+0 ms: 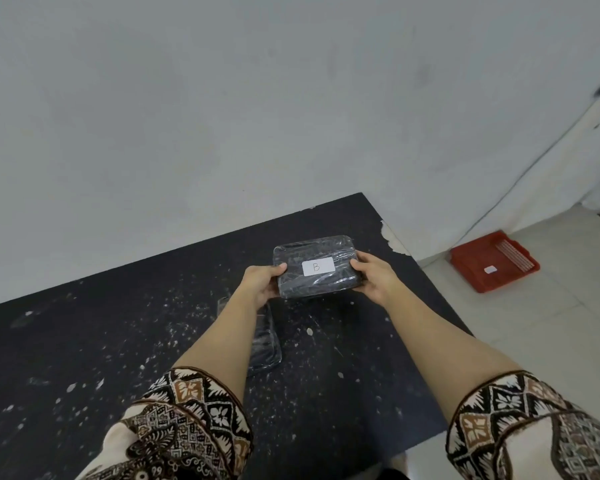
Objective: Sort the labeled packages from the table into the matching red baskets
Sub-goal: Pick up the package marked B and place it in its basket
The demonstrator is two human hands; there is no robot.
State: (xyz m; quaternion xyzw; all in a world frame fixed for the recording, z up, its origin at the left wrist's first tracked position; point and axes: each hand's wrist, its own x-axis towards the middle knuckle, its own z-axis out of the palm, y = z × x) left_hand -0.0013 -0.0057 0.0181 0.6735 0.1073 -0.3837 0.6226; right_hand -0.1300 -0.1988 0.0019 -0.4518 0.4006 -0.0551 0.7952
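A dark package wrapped in clear plastic (317, 282) bears a white label marked "B". I hold it above the black table (118, 323), my left hand (262, 284) gripping its left edge and my right hand (374, 277) its right edge. A second wrapped package (265, 344) lies on the table under my left forearm, mostly hidden; its label is not visible. A red basket (494, 261) sits on the floor to the right, with a small white tag inside whose letter I cannot read.
The table is speckled with white flecks and has a chipped corner (394, 239) at its far right. A white wall runs behind it. Pale floor tiles (534, 323) stretch to the right of the table around the basket.
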